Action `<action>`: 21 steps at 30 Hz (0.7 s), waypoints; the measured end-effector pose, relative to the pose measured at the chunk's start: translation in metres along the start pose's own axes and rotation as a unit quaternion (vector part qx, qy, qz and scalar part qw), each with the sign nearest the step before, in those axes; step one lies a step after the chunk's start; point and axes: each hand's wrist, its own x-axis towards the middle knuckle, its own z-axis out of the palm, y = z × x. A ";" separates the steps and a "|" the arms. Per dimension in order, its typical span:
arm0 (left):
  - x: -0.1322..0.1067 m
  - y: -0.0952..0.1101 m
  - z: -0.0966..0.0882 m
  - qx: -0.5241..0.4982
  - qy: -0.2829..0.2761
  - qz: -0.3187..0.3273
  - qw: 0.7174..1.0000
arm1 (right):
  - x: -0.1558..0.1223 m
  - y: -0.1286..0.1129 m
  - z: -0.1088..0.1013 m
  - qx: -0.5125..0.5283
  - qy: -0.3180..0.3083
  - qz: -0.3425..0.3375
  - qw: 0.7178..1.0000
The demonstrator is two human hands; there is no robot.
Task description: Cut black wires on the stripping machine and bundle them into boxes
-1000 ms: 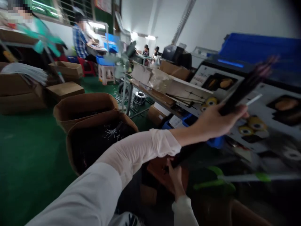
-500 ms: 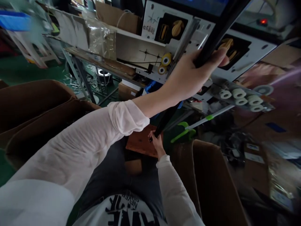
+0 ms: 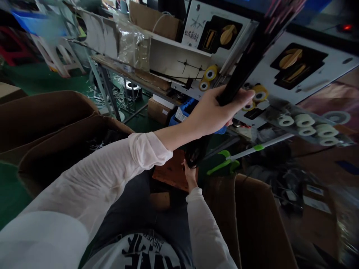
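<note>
My left hand [image 3: 215, 110] reaches up and to the right, its fingers wrapped around a long bundle of black rods [image 3: 246, 71] with pinkish tips at the top. The bundle slants down past my palm to a dark, bushy lower end [image 3: 195, 151]. My right hand [image 3: 190, 175] is low and close to my body, its fingers at that lower end and partly hidden by it. Just behind my right hand lies a reddish-brown wooden board [image 3: 171, 172].
A white machine panel [image 3: 291, 71] with yellow rollers [image 3: 210, 73] stands close at upper right. Open cardboard boxes [image 3: 53, 119] stand at left, with another [image 3: 252, 220] at lower right. A metal-legged bench [image 3: 131, 71] and a green floor [image 3: 11, 194] lie beyond.
My view has swung from the room toward the machine and down. Between the last two moments, my left hand dropped slightly, and the bundle's lower end now looks bushier against my right hand.
</note>
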 end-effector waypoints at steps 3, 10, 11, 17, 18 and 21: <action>0.002 0.003 -0.002 -0.005 0.012 -0.008 1.000 | 0.000 -0.010 0.001 0.031 -0.006 0.005 0.999; 0.010 0.021 0.001 -0.062 0.016 0.061 0.996 | -0.016 -0.067 -0.001 0.341 -0.091 0.061 0.934; 0.010 0.024 0.002 -0.064 0.017 0.075 0.995 | -0.019 -0.074 0.000 0.368 -0.098 0.061 0.923; 0.001 0.042 -0.001 -0.041 0.002 0.145 0.989 | -0.038 -0.103 0.000 0.453 -0.127 0.052 0.881; -0.001 0.045 -0.001 -0.035 0.000 0.142 0.989 | -0.041 -0.107 0.000 0.448 -0.126 0.048 0.884; -0.007 0.052 0.000 -0.027 -0.003 0.149 0.988 | -0.049 -0.117 0.001 0.402 -0.120 0.033 0.907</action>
